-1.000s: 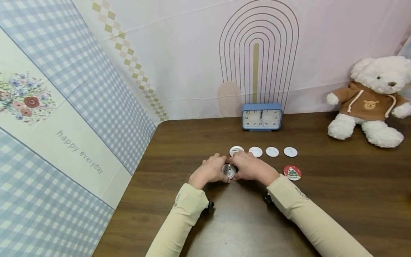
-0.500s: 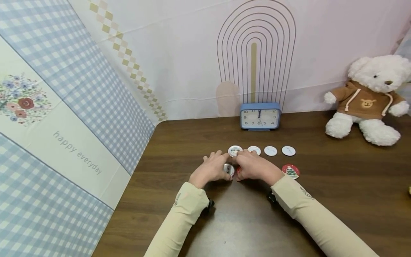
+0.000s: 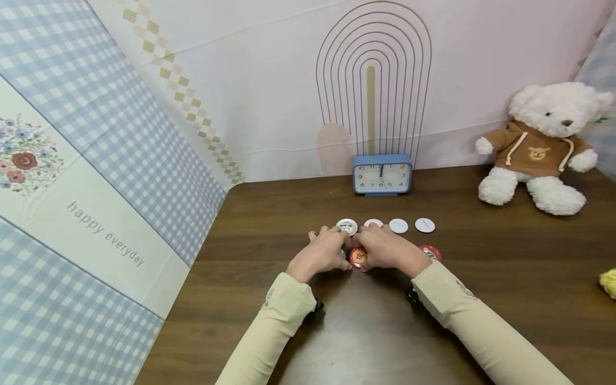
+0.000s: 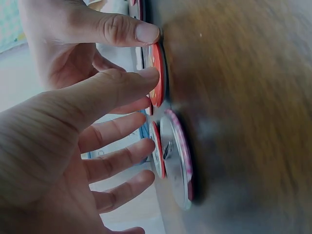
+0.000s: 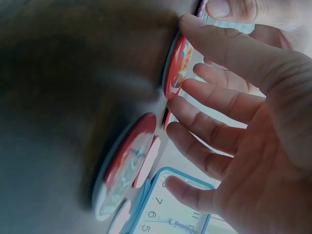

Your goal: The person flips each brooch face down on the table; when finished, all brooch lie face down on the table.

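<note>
Between my two hands a red round pin badge (image 3: 357, 258) with an orange picture lies face up on the table. My right hand (image 3: 391, 250) holds it at the edges, thumb (image 5: 192, 23) on the near side and fingertips at the far side. The left hand (image 3: 320, 254) bends over from the other side; its thumb (image 4: 146, 77) overlaps the red badge in the left wrist view, while its fingers stay loosely extended. Beneath that hand sits a silver-backed badge (image 4: 175, 156) with a pink rim, mostly hidden in the head view.
Behind the hands runs a row of pin badges, back side up, including a white one (image 3: 398, 225). A Christmas-tree badge (image 3: 431, 252) lies right, partly covered by the right arm. Farther off are a blue clock (image 3: 382, 175), a teddy bear (image 3: 539, 149) and something yellow (image 3: 608, 282).
The silver-backed badge, earlier visible between both hands, is now mostly covered by the left hand. The red badge's face has come into sight beside it. The right hand has shifted slightly right.
</note>
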### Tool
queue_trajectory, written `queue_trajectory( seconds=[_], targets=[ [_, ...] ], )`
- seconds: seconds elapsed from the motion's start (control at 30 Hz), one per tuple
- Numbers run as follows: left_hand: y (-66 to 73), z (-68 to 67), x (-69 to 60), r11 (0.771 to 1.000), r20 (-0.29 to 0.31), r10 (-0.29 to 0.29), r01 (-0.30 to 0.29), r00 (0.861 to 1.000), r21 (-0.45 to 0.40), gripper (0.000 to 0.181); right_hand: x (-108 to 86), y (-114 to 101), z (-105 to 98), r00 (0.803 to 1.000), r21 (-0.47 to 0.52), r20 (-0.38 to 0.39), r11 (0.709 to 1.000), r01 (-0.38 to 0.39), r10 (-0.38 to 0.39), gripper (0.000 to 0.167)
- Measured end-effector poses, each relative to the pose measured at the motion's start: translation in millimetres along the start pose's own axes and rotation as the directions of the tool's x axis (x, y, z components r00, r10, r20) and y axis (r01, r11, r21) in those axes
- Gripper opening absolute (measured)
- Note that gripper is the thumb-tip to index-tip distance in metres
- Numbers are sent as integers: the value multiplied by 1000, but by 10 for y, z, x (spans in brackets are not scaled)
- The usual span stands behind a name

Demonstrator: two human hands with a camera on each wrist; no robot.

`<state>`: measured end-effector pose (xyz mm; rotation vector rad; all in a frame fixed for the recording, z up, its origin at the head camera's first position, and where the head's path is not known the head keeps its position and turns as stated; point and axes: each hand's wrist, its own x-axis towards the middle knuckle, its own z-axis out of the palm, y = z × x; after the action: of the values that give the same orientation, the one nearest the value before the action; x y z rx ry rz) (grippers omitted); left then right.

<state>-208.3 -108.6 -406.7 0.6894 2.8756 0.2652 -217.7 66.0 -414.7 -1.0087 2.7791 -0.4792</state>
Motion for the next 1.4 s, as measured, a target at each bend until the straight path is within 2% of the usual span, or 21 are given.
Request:
queue_trajectory(
  seconds=[0.13, 0.4, 0.63, 0.77, 0.97, 1.27, 1.4],
  targets=[
    [20, 18, 20, 1000, -2, 17, -17, 1000, -3, 40, -15, 20, 1, 1000, 7, -10, 1000, 0, 0, 33],
    [57, 40, 39, 999, -15, 47, -47, 999, 9, 21, -23, 38, -1, 999, -5, -37, 1000, 24, -24, 31],
    [68, 45, 26, 995, -54, 95, -94, 994, 37, 19, -54, 66, -18, 992, -38, -78, 994, 102, -104, 19],
    [57, 46, 35, 994, -68, 109, -107, 992, 35, 17, -78, 87, -56, 989, 0, -72, 992, 128, -128, 12],
    [37, 40, 46, 992, -94, 126, -125, 988, 12, 10, -116, 112, -114, 989, 96, -38, 984, 149, -146, 14],
    [22, 44, 40, 990, -134, 141, -140, 981, 18, 9, -154, 150, -117, 976, 67, -94, 977, 203, -196, 20],
    [21, 50, 50, 989, -169, 147, -149, 975, 6, 9, -167, 152, -123, 977, 67, -132, 982, 177, -167, 18]
  ],
)
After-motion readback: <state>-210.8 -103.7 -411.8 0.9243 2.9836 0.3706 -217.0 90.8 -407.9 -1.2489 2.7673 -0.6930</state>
